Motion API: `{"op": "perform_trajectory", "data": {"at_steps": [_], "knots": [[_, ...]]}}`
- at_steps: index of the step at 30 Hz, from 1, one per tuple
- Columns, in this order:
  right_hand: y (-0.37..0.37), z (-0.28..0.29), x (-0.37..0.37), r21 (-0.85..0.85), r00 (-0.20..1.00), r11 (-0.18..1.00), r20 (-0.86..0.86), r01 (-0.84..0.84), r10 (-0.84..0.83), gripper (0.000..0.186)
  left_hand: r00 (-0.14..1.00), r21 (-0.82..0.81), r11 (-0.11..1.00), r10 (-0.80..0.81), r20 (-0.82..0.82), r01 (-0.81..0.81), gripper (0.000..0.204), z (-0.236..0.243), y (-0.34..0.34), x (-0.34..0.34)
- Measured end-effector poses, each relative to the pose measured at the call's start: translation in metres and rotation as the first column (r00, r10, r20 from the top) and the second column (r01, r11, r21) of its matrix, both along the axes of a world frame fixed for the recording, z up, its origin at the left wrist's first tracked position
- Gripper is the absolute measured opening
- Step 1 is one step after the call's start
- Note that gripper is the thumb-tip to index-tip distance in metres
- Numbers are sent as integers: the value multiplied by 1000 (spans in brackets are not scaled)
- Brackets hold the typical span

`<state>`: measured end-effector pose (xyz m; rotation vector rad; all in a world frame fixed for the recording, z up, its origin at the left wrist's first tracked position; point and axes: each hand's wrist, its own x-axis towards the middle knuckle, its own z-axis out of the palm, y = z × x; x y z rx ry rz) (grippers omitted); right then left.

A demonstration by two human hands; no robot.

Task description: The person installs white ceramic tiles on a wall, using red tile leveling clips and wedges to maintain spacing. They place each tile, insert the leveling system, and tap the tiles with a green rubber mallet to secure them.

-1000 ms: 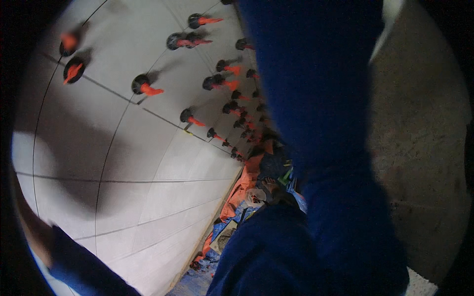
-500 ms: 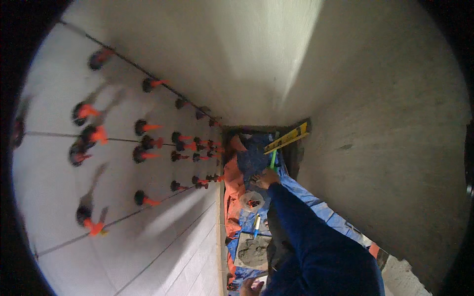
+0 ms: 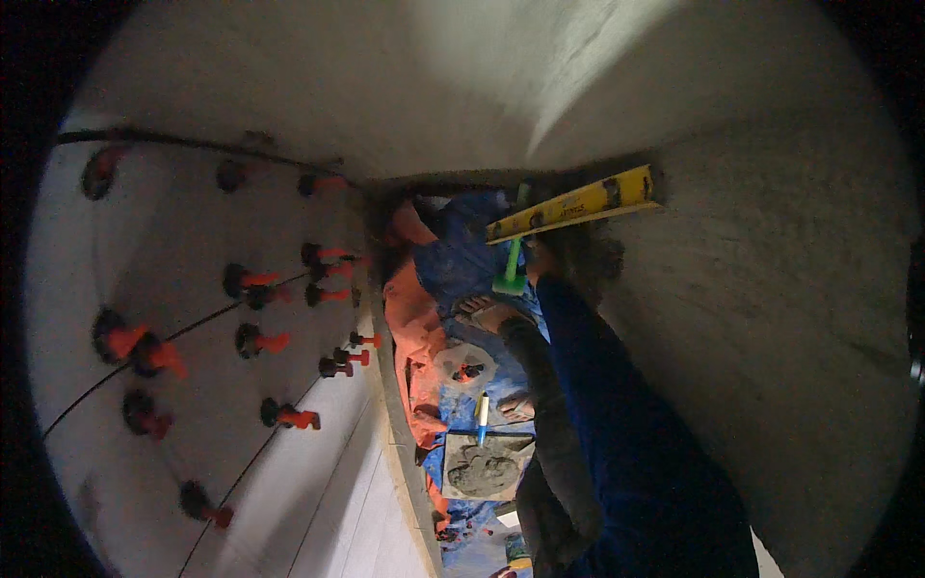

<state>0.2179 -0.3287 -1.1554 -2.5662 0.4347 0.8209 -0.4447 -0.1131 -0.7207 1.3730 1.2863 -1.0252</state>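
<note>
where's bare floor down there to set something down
Little free: a blue tarp patch between the yellow level and the orange sheet. Crowded lower down: white ring, trowel, mortar board, sandalled feet. The tiled wall carries orange clips.

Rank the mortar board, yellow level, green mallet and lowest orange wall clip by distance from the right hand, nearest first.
1. Yellow level, just above the right hand.
2. Green mallet, to its left.
3. Mortar board, lower, on the floor.
4. Lowest orange clip, far left on the tiled wall.

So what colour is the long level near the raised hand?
Yellow. The level shows best in the head view, just above the right hand.
</note>
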Motion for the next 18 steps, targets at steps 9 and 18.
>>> {"op": "perform_trajectory", "data": {"at_steps": [9, 18], "knots": [[-4, -75, 20, 20, 999, 999, -12, -38, 38, 45, 878, 110, 892, 450, -160, -438, 33, -6, -24, 13], [-6, -83, 19, 36, 999, 999, -5, -39, 39, 57, 904, 88, 978, 208, -375, -188, 38, -33, -19, -31]]}}
